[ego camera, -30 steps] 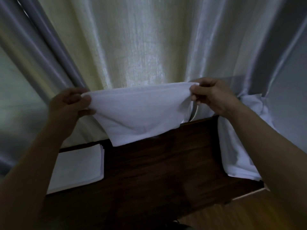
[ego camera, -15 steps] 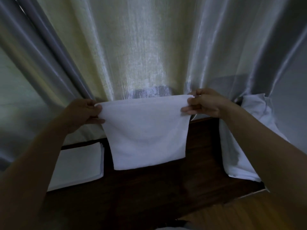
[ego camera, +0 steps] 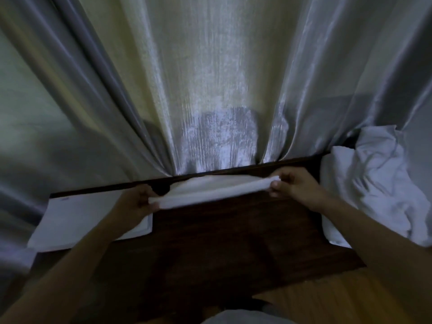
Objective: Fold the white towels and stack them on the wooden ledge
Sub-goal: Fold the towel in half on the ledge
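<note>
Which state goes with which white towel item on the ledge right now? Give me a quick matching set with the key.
Things:
1. towel between the hands
2. folded towels
3. towel pile
4. curtain

States:
A. crumpled, at the right end of the wooden ledge
B. hangs behind the ledge
C. pinched at each end by the left hand and right hand
D. flat, at the left end

Pairs: 1-C, 2-D, 3-A, 4-B

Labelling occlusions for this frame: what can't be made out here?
- Held towel, head view: motion-blurred and edge-on, so fold count and contact with the wooden ledge are unclear.
- Folded stack: the left hand and forearm cover its right part; number of towels unreadable.
- Unfolded pile: cut by the right edge, crumpled; count unknown.
- Right hand: fingertips hidden in cloth.
</note>
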Demonstrator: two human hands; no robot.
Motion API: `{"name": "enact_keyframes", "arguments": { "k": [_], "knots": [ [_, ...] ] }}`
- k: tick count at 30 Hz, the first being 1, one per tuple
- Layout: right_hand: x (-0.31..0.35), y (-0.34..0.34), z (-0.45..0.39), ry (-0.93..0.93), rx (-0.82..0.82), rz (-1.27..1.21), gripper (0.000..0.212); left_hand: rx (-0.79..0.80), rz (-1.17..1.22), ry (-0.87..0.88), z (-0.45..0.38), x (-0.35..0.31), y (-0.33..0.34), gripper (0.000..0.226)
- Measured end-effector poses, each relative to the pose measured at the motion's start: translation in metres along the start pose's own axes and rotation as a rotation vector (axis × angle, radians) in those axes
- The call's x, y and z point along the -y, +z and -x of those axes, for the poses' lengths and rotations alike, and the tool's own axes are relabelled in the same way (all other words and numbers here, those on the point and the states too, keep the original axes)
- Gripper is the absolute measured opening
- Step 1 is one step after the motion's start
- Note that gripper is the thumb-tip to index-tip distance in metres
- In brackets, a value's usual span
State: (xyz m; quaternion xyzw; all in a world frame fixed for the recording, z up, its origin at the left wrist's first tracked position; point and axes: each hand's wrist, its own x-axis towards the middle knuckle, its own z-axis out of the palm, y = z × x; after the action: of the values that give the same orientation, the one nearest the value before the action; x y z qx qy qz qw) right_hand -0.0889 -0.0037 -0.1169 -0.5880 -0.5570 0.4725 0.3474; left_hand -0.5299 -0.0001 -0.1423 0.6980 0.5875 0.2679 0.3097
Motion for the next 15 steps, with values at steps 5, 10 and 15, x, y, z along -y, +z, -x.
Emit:
{"name": "enact_keyframes", "arguments": {
  "k": [5, 10, 15],
  "knots": [
    [-0.084, 0.04, 0.047, 0.222, 0.137, 0.091, 0.013, 0.341, -0.095, -0.035, 0.059, 0.047, 0.046, 0.019],
    [-0.126, 0.052, 0.079, 0.408, 0.243, 0.096, 0.011, 0.506, -0.122, -0.178, 0.086, 0.072, 0.076, 0.011],
    [-0.13, 0.044, 0.089, 0.482, 0.342, 0.15, 0.009, 0.603, -0.058, -0.309, 0.091, 0.085, 0.078, 0.008]
  ]
}}
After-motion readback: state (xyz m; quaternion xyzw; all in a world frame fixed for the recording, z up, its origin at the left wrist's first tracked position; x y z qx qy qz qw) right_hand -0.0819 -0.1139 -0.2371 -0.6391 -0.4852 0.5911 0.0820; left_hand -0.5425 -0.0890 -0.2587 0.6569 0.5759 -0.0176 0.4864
